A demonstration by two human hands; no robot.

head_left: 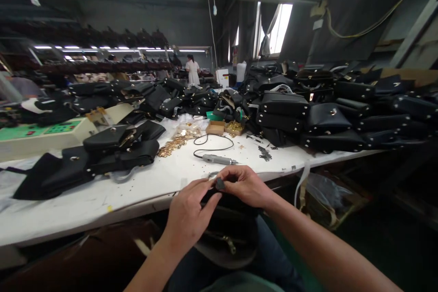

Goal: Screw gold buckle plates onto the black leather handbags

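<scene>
A black handbag (236,226) rests open on my lap below the table edge, a gold zip pull (230,245) hanging in its mouth. At its upper edge, my right hand (244,185) pinches a small dark tab (219,184) between thumb and fingers. My left hand (191,205) grips the bag's edge beside the tab, its fingertips close to the tab. Whether the tab is joined to the bag cannot be made out. Beyond my hands, a grey electric screwdriver (219,159) lies on the white table with its black cable looped behind it.
Gold metal fittings (171,147) lie heaped near a small open box (215,127) and a box of gold pieces (235,127). Black bags (284,105) are stacked at right, others (116,146) at left. A green-topped machine (44,132) stands far left. A person (192,70) stands in the background.
</scene>
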